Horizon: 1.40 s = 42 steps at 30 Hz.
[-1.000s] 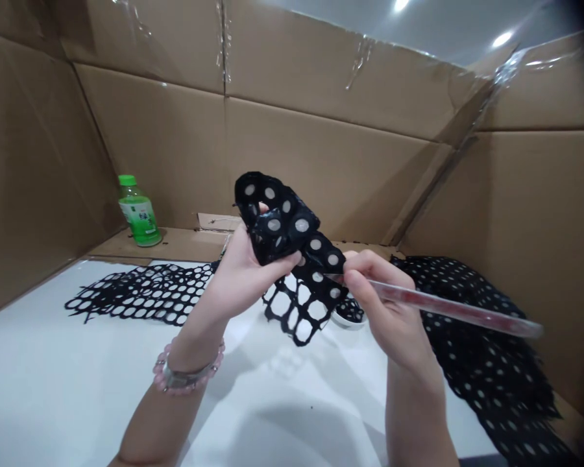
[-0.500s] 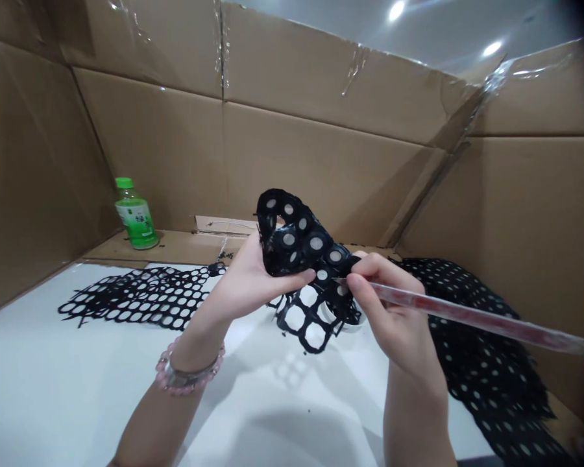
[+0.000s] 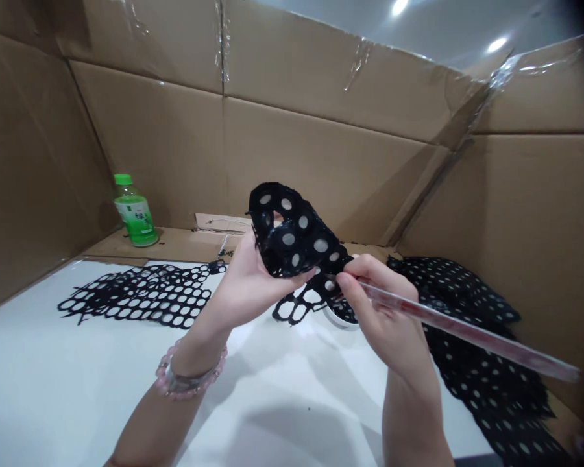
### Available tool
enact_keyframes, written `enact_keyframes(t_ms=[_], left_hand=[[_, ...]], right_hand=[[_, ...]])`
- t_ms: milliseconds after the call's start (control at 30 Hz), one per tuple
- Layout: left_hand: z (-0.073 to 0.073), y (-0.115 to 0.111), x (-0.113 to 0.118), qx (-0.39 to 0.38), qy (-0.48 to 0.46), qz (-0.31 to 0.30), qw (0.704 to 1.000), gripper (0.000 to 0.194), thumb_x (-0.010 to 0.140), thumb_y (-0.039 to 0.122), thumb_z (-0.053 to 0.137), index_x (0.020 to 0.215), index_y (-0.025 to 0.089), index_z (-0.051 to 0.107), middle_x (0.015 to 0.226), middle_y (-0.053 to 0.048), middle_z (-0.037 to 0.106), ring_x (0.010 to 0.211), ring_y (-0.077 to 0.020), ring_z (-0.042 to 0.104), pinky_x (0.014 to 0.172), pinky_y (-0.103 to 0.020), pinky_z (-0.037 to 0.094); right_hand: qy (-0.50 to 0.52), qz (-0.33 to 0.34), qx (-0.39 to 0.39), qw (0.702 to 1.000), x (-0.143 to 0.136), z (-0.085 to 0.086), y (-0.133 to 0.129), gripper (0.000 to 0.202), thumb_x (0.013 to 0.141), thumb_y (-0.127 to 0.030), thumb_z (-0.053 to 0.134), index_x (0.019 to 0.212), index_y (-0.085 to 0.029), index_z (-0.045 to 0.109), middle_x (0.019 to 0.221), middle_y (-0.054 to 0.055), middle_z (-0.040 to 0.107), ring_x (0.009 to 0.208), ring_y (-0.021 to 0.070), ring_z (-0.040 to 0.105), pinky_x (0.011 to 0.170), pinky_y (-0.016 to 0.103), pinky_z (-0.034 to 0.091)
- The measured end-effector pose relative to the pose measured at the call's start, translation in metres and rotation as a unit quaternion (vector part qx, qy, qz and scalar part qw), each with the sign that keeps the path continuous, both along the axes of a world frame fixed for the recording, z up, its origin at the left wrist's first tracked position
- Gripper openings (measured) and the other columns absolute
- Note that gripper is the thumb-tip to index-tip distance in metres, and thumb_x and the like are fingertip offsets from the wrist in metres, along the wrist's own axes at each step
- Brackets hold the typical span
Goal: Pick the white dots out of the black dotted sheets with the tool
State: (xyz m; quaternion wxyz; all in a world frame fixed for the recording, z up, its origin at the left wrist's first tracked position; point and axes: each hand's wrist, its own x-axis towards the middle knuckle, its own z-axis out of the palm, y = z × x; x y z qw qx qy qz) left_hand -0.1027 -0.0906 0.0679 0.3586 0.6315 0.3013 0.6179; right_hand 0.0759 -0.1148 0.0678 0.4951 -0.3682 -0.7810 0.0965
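My left hand [image 3: 246, 279], closed, grips a folded piece of black sheet with round holes [image 3: 296, 237] above the white table. Its thumb presses on the front of the piece. My right hand [image 3: 389, 311] is closed around a long, slim tool with a translucent, reddish handle [image 3: 472, 334]. The handle slants down to the right; the thin tip points at the black piece by my left thumb. Its exact kind I cannot make out. An open lattice end hangs below the piece. Behind it, partly hidden, stands a white round dish [image 3: 341, 319] with black bits in it.
On the left of the white table [image 3: 78, 389] lies a flat black net with round holes [image 3: 170, 298]. A pile of black perforated sheets [image 3: 481, 363] covers the right side. A green-capped bottle [image 3: 139, 217] stands at the back left. Cardboard walls [image 3: 321, 155] surround the table.
The hanging lattice end has swung up and back, showing less below the piece. My right hand has moved slightly left, and the tool's far end has dipped.
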Motion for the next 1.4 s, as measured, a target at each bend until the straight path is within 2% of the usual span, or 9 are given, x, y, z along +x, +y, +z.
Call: enact_keyframes(t_ms=[267,433,500,567,667,867,1000,1133,1400], left_hand=[[-0.007,-0.002,0.004,0.065,0.018,0.033,0.997,0.039,0.065,0.012,0.078,0.096,0.021,0.056,0.093,-0.001,0.068,0.086,-0.0205,0.068,0.077,-0.034,0.060],[-0.003,-0.006,0.005,0.015,0.009,0.041,0.999,0.044,0.062,0.010,0.077,0.096,0.024,0.054,0.093,0.001,0.066,0.089,-0.0204,0.068,0.079,-0.035,0.061],[0.000,-0.006,0.004,0.003,-0.013,0.023,1.000,0.041,0.064,0.014,0.078,0.095,0.024,0.053,0.094,0.001,0.067,0.093,-0.0206,0.069,0.083,-0.035,0.060],[0.001,-0.004,0.002,-0.004,-0.035,0.035,0.999,0.035,0.068,0.020,0.078,0.094,0.022,0.055,0.093,0.000,0.070,0.094,-0.0213,0.070,0.086,-0.035,0.060],[-0.001,0.001,-0.001,-0.011,-0.052,0.075,0.996,0.028,0.071,0.026,0.079,0.090,0.019,0.060,0.089,-0.002,0.073,0.091,-0.0232,0.071,0.087,-0.036,0.059],[-0.001,0.001,-0.003,-0.015,-0.054,-0.001,0.998,0.027,0.072,0.026,0.078,0.093,0.018,0.064,0.094,-0.003,0.074,0.095,-0.0236,0.070,0.085,-0.033,0.058],[0.002,0.000,-0.002,-0.003,0.005,-0.040,0.999,0.041,0.067,0.027,0.082,0.102,0.021,0.061,0.092,-0.002,0.072,0.091,-0.0231,0.070,0.082,-0.033,0.057],[0.004,-0.002,0.001,-0.010,0.035,0.013,0.999,0.053,0.067,0.029,0.081,0.112,0.024,0.055,0.092,-0.001,0.069,0.094,-0.0241,0.068,0.088,-0.038,0.054],[0.005,-0.006,0.000,0.028,0.026,0.109,0.993,0.044,0.068,0.028,0.080,0.103,0.026,0.054,0.089,0.002,0.066,0.089,-0.0229,0.066,0.086,-0.038,0.053]], right_hand=[[-0.033,-0.064,0.055,0.996,-0.013,0.000,-0.007,0.022,0.088,-0.009,0.053,0.071,-0.020,0.046,0.059,-0.006,0.043,0.050,0.0079,0.038,0.049,0.022,0.031],[-0.028,-0.106,0.096,0.989,-0.019,-0.003,-0.008,0.021,0.087,-0.006,0.053,0.072,-0.020,0.048,0.061,-0.005,0.045,0.051,0.0081,0.041,0.050,0.022,0.033],[0.009,-0.070,0.069,0.995,-0.015,-0.003,-0.005,0.022,0.089,-0.010,0.055,0.070,-0.020,0.048,0.060,-0.006,0.046,0.051,0.0082,0.043,0.050,0.022,0.035],[0.079,0.014,0.012,0.997,-0.008,-0.003,-0.001,0.019,0.092,-0.017,0.056,0.073,-0.021,0.052,0.065,-0.004,0.054,0.056,0.0096,0.051,0.053,0.021,0.041],[0.163,0.123,-0.062,0.977,0.000,-0.003,0.005,0.016,0.094,-0.024,0.055,0.079,-0.023,0.057,0.081,-0.001,0.065,0.072,0.0136,0.061,0.063,0.025,0.050],[0.160,0.096,-0.016,0.982,-0.003,-0.004,0.005,0.019,0.092,-0.019,0.056,0.074,-0.021,0.055,0.073,-0.002,0.058,0.070,0.0127,0.054,0.064,0.026,0.042],[0.128,0.093,-0.016,0.987,-0.007,-0.004,0.000,0.019,0.093,-0.018,0.055,0.074,-0.021,0.054,0.070,-0.003,0.055,0.071,0.0125,0.053,0.063,0.026,0.039],[0.120,0.083,-0.002,0.989,-0.009,-0.004,-0.002,0.019,0.093,-0.017,0.055,0.074,-0.021,0.054,0.069,-0.003,0.054,0.068,0.0116,0.051,0.060,0.026,0.038],[0.135,0.047,0.013,0.990,-0.008,-0.006,-0.004,0.017,0.093,-0.017,0.056,0.077,-0.022,0.060,0.071,-0.003,0.066,0.065,0.0115,0.062,0.061,0.023,0.047]])
